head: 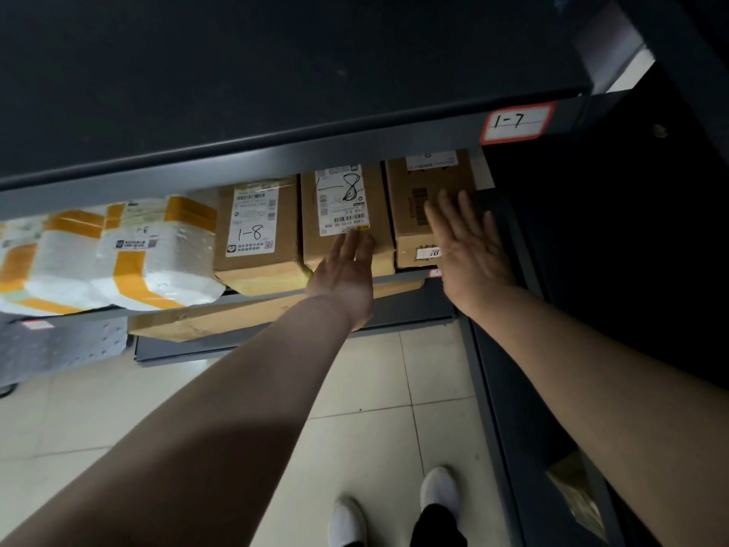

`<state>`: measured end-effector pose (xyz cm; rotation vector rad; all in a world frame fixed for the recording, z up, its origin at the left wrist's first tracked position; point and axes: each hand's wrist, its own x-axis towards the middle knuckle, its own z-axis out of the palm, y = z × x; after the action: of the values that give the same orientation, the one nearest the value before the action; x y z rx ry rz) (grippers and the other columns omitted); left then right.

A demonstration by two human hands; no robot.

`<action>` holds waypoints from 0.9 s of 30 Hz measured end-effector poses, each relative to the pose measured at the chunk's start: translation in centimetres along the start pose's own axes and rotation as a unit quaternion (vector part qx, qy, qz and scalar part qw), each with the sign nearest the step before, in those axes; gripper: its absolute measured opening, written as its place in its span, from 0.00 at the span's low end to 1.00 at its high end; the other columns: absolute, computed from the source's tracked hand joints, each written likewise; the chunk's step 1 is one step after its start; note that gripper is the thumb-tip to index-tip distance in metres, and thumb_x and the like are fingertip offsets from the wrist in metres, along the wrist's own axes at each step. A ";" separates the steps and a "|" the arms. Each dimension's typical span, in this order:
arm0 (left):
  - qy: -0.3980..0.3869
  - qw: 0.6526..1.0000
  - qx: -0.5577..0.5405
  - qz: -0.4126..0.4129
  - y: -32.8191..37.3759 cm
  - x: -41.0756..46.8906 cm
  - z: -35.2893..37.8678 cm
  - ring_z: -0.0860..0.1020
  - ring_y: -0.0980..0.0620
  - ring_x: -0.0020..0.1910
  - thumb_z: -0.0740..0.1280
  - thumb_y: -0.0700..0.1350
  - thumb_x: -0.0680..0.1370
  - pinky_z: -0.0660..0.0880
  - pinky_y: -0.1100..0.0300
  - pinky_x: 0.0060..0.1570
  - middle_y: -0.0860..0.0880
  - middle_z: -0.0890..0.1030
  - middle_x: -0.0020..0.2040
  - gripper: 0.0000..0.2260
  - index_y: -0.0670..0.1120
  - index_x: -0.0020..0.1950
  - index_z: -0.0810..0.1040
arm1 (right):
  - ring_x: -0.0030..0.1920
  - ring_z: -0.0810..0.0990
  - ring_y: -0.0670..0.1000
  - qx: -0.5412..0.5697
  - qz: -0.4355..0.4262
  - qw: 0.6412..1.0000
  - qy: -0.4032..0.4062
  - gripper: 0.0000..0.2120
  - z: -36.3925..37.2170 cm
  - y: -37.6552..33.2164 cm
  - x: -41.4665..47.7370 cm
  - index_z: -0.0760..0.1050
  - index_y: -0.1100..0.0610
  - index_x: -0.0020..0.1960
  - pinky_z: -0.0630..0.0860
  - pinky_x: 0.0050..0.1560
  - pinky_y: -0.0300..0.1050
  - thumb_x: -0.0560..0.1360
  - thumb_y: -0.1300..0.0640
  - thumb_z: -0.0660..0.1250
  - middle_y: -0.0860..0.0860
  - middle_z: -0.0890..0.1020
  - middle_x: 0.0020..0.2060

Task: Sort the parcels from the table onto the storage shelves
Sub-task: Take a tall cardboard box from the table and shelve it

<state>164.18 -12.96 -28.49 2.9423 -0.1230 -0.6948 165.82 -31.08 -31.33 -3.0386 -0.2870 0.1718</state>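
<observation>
Three cardboard parcels stand side by side on a dark metal shelf (252, 300) below the shelf edge labelled 1-7 (516, 122). The left parcel (256, 230) is marked 1-8. The middle parcel (347, 215) bears a white label with a handwritten 1-8. My left hand (347, 270) lies with straight fingers against its front. The right parcel (430, 191) is plain brown with a small sticker low on its front. My right hand (469, 246) rests flat with spread fingers on that parcel's front right corner.
A white foam box (118, 254) taped in orange sits at the shelf's left. A flat cardboard parcel (236, 317) lies on the shelf underneath. A dark shelf unit (591, 270) stands to the right. Tiled floor (355, 408) and my white shoes (438, 491) are below.
</observation>
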 end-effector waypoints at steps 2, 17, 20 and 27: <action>0.009 1.000 0.011 0.011 -0.2 -0.8 0.0 0.39 0.49 0.78 0.63 0.32 0.75 0.52 0.51 0.75 0.50 0.37 0.79 0.43 0.51 0.80 0.40 | 0.74 0.32 0.54 -0.014 -0.019 1.000 -0.017 0.40 0.0 -0.4 -1.3 0.32 0.49 0.75 0.35 0.72 0.55 0.78 0.63 0.59 0.51 0.33 0.73; -0.086 0.983 0.144 0.070 -0.5 -14.5 -2.7 0.49 0.43 0.78 0.65 0.38 0.78 0.56 0.46 0.75 0.44 0.51 0.79 0.37 0.48 0.80 0.47 | 0.77 0.38 0.56 0.018 0.013 0.984 -0.176 0.33 -6.1 -6.5 -14.6 0.45 0.54 0.78 0.43 0.75 0.58 0.80 0.55 0.60 0.53 0.43 0.78; -0.091 0.976 0.168 0.109 -0.8 -18.2 -3.2 0.52 0.42 0.77 0.66 0.40 0.78 0.58 0.45 0.74 0.44 0.55 0.78 0.36 0.49 0.80 0.49 | 0.77 0.40 0.56 0.053 0.044 0.981 -0.181 0.32 -8.1 -8.4 -19.2 0.47 0.55 0.78 0.44 0.75 0.56 0.80 0.53 0.60 0.54 0.45 0.78; -0.110 0.939 0.224 0.235 0.2 -26.6 -4.3 0.52 0.42 0.78 0.61 0.48 0.81 0.56 0.46 0.74 0.44 0.54 0.79 0.29 0.49 0.79 0.53 | 0.77 0.48 0.55 0.130 0.145 0.962 -0.189 0.30 -11.2 -11.3 -30.8 0.50 0.54 0.78 0.50 0.75 0.52 0.81 0.52 0.58 0.53 0.50 0.78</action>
<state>142.41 -9.94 -12.97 3.0182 -1.1003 -1.0156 135.03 -26.68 -15.95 -2.7478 0.1532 0.7506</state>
